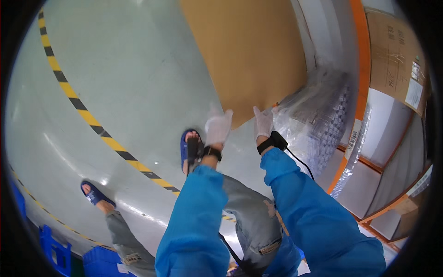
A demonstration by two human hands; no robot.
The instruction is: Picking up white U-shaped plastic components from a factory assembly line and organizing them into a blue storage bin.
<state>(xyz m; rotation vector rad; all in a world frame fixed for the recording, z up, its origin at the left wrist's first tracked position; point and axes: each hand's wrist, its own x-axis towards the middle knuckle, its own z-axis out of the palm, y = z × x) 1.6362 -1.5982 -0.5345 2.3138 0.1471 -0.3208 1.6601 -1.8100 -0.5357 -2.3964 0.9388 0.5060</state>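
A large flat brown cardboard sheet (pixel 251 55) reaches from the top of the view down to a corner between my hands. My left hand (pixel 218 128), in a white glove, grips its left edge near that corner, thumb on the upper face. On the other side of the corner my right hand (pixel 263 124), gloved too, holds the near edge with its thumb raised at the sheet. The fingers of both hands are partly hidden. A black band with a cable is around my right wrist. Clear plastic wrap over a stack of goods (pixel 318 122) lies close to my right hand.
Orange-framed shelving (pixel 362 64) runs along the right, with a cardboard box (pixel 394 55) on it. Yellow-and-black tape (pixel 85 113) curves across the grey floor at left. My feet in blue sandals (pixel 96 193) stand apart. Blue plastic stools (pixel 55 249) are at lower left.
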